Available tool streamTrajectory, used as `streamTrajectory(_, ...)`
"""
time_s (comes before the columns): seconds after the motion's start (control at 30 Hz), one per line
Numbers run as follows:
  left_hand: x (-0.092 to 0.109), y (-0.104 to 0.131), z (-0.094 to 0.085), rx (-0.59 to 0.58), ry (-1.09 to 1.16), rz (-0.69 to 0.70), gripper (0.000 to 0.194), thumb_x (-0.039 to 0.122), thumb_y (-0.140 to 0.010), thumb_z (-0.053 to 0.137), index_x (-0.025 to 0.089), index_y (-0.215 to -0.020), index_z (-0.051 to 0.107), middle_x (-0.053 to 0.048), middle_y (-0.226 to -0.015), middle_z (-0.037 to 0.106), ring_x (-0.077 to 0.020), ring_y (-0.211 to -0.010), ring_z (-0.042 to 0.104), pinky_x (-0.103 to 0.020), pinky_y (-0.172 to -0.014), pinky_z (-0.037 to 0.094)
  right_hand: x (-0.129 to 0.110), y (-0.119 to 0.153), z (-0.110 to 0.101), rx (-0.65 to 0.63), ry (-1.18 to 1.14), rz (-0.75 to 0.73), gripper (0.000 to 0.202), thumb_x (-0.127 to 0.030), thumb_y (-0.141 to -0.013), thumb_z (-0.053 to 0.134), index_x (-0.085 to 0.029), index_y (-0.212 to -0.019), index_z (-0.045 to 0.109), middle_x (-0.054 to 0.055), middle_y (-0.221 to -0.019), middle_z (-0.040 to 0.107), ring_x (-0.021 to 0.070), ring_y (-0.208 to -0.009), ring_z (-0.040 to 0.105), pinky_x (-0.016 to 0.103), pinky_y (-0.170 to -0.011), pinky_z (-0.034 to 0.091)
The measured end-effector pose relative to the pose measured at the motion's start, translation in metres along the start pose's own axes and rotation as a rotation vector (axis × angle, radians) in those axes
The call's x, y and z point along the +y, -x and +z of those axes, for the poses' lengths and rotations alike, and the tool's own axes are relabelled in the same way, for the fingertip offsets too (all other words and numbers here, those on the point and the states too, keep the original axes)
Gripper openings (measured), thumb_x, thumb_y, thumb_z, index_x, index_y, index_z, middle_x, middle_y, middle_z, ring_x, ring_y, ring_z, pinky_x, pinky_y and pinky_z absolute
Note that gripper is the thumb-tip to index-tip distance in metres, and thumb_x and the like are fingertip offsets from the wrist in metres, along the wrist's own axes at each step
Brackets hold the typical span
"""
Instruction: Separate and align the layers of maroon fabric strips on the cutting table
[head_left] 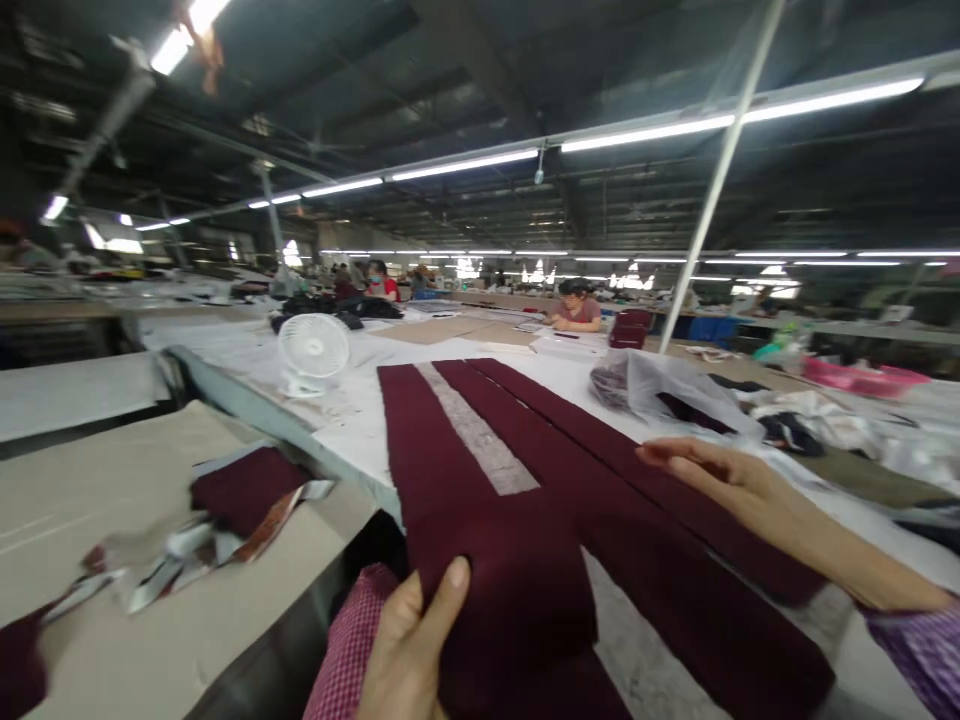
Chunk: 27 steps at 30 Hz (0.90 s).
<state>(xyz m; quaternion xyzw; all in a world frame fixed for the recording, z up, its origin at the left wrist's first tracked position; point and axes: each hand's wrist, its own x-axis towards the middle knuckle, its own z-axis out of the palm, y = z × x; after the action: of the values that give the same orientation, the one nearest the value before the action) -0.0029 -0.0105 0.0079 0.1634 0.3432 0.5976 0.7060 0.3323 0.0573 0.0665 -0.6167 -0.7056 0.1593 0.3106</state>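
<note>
Several maroon fabric panels (439,440) lie lengthwise on the white-covered table before me. My left hand (416,640) pinches the left edge of a maroon fabric piece (517,590), thumb on top and fingers hidden beneath. That piece lies over the others near me. Over the right-hand fabric strip (637,455) is my right hand (739,490), fingers stretched out and nothing in them; I cannot tell whether its fingertips touch the cloth. Grey speckled backing (480,430) shows in the gaps between the panels.
A small white fan (313,350) stands at the table's left edge. Clear plastic bags (652,390) and a pink basket (862,375) are at right. Maroon scraps (247,490) lie on the beige surface at left. A person (576,308) sits across the table.
</note>
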Motion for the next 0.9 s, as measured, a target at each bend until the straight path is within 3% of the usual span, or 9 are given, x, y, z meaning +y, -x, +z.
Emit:
streamTrajectory(0.1, -0.003, 0.003, 0.005, -0.094, 0.096, -0.027, 0.049, 0.035, -0.055, 0.096, 0.017, -0.097, 0.078, -0.009, -0.091, 0.078, -0.0311, -0.105, 0.071, -0.04, -0.094, 0.057, -0.076, 0.01, 0.019, -0.269, -0.292, -0.187, 0.067, -0.074, -0.079, 0.067, -0.025, -0.125, 0.064, 0.011, -0.121, 0.067, 0.028, -0.105, 0.065, 0.036, -0.09, 0.055)
streamTrajectory(0.17, -0.006, 0.004, 0.003, -0.139, 0.083, 0.016, 0.041, 0.037, -0.063, 0.093, 0.017, -0.096, 0.08, -0.009, -0.089, 0.078, -0.0292, -0.104, 0.071, -0.039, -0.098, 0.054, -0.112, 0.017, 0.038, -0.451, -0.393, -0.186, 0.068, -0.069, -0.073, 0.077, -0.022, -0.121, 0.063, 0.008, -0.101, 0.067, 0.0221, -0.087, 0.062, 0.03, -0.074, 0.053)
streamTrajectory(0.23, -0.009, 0.003, 0.0, -0.174, 0.059, 0.081, 0.036, 0.04, -0.067, 0.09, 0.018, -0.094, 0.081, -0.009, -0.085, 0.078, -0.0278, -0.103, 0.071, -0.039, -0.101, 0.052, -0.132, 0.019, 0.059, -0.541, -0.465, -0.158, 0.052, -0.066, -0.078, 0.075, -0.017, -0.091, 0.063, 0.002, -0.076, 0.055, 0.0131, -0.066, 0.048, 0.024, -0.059, 0.043)
streamTrajectory(0.3, -0.011, -0.001, -0.002, -0.213, 0.043, 0.146, 0.034, 0.041, -0.067, 0.09, 0.02, -0.094, 0.082, -0.007, -0.081, 0.077, -0.0268, -0.101, 0.071, -0.039, -0.101, 0.051, -0.138, 0.017, 0.075, -0.512, -0.471, -0.176, 0.054, -0.064, -0.083, 0.07, -0.016, -0.069, 0.049, -0.003, -0.065, 0.036, 0.0089, -0.059, 0.031, 0.022, -0.052, 0.029)
streamTrajectory(0.37, -0.011, -0.005, -0.005, -0.233, 0.036, 0.199, 0.032, 0.04, -0.068, 0.089, 0.022, -0.094, 0.082, -0.005, -0.08, 0.077, -0.025, -0.096, 0.071, -0.038, -0.099, 0.052, -0.137, 0.013, 0.087, -0.416, -0.414, -0.215, 0.058, -0.063, -0.085, 0.066, -0.018, -0.063, 0.038, -0.004, -0.064, 0.026, 0.0093, -0.058, 0.022, 0.025, -0.051, 0.021)
streamTrajectory(0.53, -0.01, -0.014, -0.009, -0.212, -0.013, 0.315, 0.028, 0.039, -0.072, 0.086, 0.024, -0.095, 0.082, -0.005, -0.082, 0.077, -0.0173, -0.076, 0.069, -0.03, -0.079, 0.055, -0.137, 0.007, 0.096, -0.294, -0.392, -0.226, 0.059, -0.065, -0.089, 0.058, -0.019, -0.066, 0.03, -0.003, -0.065, 0.024, 0.0101, -0.059, 0.02, 0.025, -0.05, 0.02)
streamTrajectory(0.63, -0.006, -0.015, -0.009, -0.176, -0.058, 0.362, 0.031, 0.04, -0.067, 0.089, 0.021, -0.092, 0.082, -0.006, -0.082, 0.076, -0.0165, -0.076, 0.067, -0.025, -0.072, 0.054, -0.137, 0.006, 0.096, -0.315, -0.431, -0.213, 0.058, -0.065, -0.089, 0.059, -0.018, -0.064, 0.034, -0.003, -0.062, 0.029, 0.0091, -0.056, 0.022, 0.024, -0.048, 0.022)
streamTrajectory(0.8, 0.001, -0.015, -0.006, -0.15, -0.028, 0.382, 0.026, 0.036, -0.067, 0.089, 0.017, -0.081, 0.079, -0.004, -0.077, 0.073, -0.0128, -0.065, 0.063, -0.023, -0.064, 0.051, -0.127, 0.004, 0.098, -0.456, -0.571, -0.189, 0.038, -0.054, -0.084, 0.073, -0.018, -0.087, 0.063, 0.003, -0.083, 0.058, 0.0148, -0.075, 0.052, 0.024, -0.066, 0.045)
streamTrajectory(0.9, 0.002, -0.016, -0.004, -0.142, -0.041, 0.403, 0.027, 0.034, -0.067, 0.09, 0.014, -0.073, 0.073, -0.002, -0.071, 0.069, -0.0092, -0.063, 0.059, -0.019, -0.062, 0.048, -0.118, 0.005, 0.101, -0.432, -0.632, -0.11, 0.039, -0.051, -0.076, 0.081, -0.016, -0.075, 0.066, 0.001, -0.069, 0.053, 0.0116, -0.064, 0.044, 0.022, -0.059, 0.041)
